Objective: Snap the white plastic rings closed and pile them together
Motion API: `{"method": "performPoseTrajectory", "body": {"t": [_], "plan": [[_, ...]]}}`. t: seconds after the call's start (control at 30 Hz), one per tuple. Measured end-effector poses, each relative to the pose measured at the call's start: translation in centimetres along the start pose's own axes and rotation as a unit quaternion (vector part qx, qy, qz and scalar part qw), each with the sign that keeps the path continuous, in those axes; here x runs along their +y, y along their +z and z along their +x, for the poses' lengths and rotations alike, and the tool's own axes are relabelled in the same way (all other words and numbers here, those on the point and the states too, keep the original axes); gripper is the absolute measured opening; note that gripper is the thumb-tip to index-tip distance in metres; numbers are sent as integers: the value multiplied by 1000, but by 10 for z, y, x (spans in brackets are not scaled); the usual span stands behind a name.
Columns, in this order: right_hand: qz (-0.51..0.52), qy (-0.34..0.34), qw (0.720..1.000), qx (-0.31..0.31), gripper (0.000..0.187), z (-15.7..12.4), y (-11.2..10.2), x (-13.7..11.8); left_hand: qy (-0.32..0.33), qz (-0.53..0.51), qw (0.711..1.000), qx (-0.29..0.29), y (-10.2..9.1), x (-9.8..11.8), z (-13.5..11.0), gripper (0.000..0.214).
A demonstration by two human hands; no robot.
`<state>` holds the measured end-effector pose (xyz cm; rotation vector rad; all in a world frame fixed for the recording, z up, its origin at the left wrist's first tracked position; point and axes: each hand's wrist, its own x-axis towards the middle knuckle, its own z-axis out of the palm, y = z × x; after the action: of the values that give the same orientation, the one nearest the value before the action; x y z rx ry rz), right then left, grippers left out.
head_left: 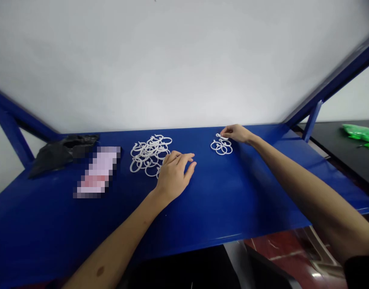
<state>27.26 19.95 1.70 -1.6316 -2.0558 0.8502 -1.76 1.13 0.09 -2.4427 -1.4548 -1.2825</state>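
A tangled pile of white plastic curtain rings [149, 150], each with a small knob or eyelet, lies left of centre on the blue table [202, 200]. My left hand [175, 172] rests palm down at the pile's right edge and covers part of it. Its thumb and fingers are apart, and I see nothing held. Farther right, my right hand [234, 132] pinches one white curtain ring [222, 137] between thumb and fingertips. That ring is just above or touching a small group of several rings [221, 148]; which one I cannot tell.
A crumpled black plastic bag [64, 152] lies at the left back, beside a pixelated pinkish flat item [100, 168]. Blue frame bars [312, 120] rise at the table's sides. Bright green packaging [360, 134] sits on a dark surface at right.
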Motion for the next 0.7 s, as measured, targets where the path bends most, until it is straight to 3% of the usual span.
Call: {"method": "performPoseTrajectory", "body": {"t": [0.2,0.33,0.57,0.7], "plan": [[15,-26,996,-83,13,2,9,-13,-1,11,1000,-4,0,-2,1,17],[0,-25,995,-97,13,0,8,-20,-3,24,1000,-8,1,-4,1,15],[-23,-28,997,-67,16,-5,5,-24,-46,77,995,-37,-4,-9,2,15],[-93,-54,994,7,18,-12,0,-23,-86,104,990,-50,-10,-21,4,19]]}}
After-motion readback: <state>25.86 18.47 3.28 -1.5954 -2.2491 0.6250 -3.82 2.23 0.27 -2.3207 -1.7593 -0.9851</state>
